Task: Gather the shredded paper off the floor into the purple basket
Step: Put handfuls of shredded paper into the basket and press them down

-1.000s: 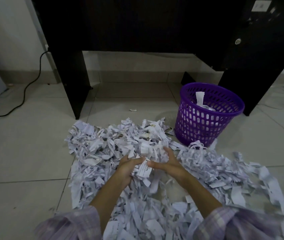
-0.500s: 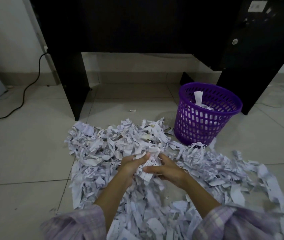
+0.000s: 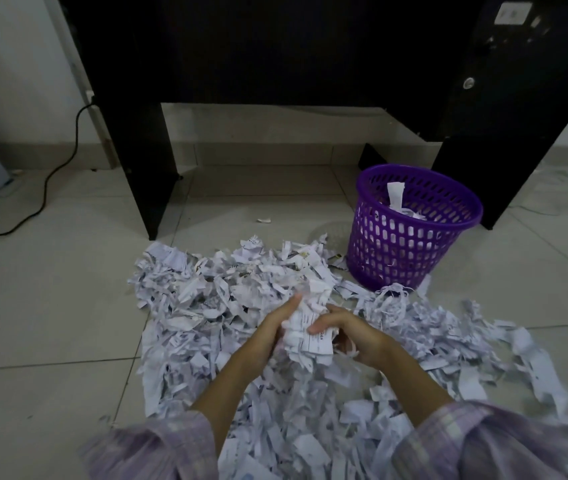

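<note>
A: Head view, only one. What step?

B: Scoop step, I'd say. Left hand (image 3: 272, 332) and right hand (image 3: 351, 336) meet at frame centre, pressing a clump of shreds (image 3: 305, 327) between them. Left palm flat against it with the thumb up; right fingers curl round the far side. Both are holding paper, neither empty.

A: Where's the rest?

B: Shredded paper (image 3: 227, 306) spreads over the floor (image 3: 50, 306) from about 9 o'clock of the hands round to 3 o'clock, plus a lot at 6 o'clock between the sleeves (image 3: 157, 448). Most of the job is left, by my read.

A: Basket?

B: Purple basket (image 3: 414, 230) sits at 1 o'clock from the hands, upright, beside the dark desk's (image 3: 275, 46) right leg. The pile's edge touches its base. Inside: a tall white strip (image 3: 395, 195) sticking up, and some shreds lower down. White shows through the slots; how full it is, can't tell exactly.

A: Next move?

B: Probably lift the clump clear and carry it toward 1 o'clock, over the rim. Needs a tight squeeze, since loose strips hang off the bottom and may drop.

A: Anything else?

B: Black cable (image 3: 67, 161) at 10 o'clock, one stray scrap (image 3: 264, 220) at 12.
</note>
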Available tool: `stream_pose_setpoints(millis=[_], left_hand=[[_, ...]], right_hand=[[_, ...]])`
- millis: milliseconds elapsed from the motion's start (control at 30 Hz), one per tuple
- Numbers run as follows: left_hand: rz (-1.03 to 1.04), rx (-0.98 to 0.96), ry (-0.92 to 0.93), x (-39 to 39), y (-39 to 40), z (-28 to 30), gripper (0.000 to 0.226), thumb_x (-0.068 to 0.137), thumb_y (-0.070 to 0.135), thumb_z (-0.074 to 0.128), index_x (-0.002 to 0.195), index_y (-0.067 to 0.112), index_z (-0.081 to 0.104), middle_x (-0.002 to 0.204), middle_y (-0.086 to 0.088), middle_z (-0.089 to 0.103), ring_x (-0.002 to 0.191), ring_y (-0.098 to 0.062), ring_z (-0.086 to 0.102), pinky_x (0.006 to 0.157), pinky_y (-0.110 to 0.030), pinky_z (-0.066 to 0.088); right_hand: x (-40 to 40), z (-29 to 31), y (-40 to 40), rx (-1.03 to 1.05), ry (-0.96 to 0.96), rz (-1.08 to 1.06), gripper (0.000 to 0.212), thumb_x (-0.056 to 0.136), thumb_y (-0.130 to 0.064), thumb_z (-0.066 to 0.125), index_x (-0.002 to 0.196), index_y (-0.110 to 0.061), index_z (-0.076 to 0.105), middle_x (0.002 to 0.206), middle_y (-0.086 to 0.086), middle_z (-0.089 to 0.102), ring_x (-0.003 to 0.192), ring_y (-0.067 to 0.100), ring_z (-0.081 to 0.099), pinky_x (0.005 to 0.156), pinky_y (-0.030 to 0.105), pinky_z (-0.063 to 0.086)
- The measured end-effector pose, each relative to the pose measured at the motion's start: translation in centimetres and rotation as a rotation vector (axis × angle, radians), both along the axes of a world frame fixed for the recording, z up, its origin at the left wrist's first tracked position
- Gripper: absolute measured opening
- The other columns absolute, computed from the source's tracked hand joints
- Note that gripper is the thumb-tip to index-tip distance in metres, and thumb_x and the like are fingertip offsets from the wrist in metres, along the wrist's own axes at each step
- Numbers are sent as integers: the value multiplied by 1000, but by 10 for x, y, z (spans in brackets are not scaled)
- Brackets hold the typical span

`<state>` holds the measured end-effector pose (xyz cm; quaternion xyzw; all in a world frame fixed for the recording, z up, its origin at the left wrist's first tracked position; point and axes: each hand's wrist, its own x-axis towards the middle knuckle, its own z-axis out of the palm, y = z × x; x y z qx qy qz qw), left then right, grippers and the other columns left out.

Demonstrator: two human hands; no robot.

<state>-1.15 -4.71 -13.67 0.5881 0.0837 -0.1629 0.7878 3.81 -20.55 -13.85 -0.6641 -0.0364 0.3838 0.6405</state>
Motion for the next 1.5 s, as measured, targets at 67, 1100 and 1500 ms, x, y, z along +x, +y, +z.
stream_pose_setpoints(millis=[67, 1100, 1500], left_hand=[[38, -167, 14, -1, -2, 3, 61, 89, 55, 40, 122, 9, 61, 114, -9, 70, 105, -24, 67, 89, -36, 51], [491, 208, 327, 15, 17, -18, 53, 92, -10, 45, 141, 10, 43, 136, -13, 50, 103, -34, 56, 67, -38, 50], [459, 90, 274, 15, 1, -9, 43, 102, 4, 33, 144, 11, 36, 103, -19, 66, 46, -19, 64, 56, -34, 57]], right_hand=[[3, -2, 2, -8, 1, -25, 75, 51, -17, 82, 123, -12, 60, 117, 12, 68, 110, 33, 61, 99, 46, 43], [7, 10, 1, 39, 60, -128, 44, 72, -31, 75, 110, -11, 66, 118, -1, 62, 88, 13, 57, 72, 27, 47], [-2, 3, 4, 186, 202, -220, 18, 82, -21, 71, 95, -10, 74, 97, 12, 71, 91, 32, 63, 94, 48, 49]])
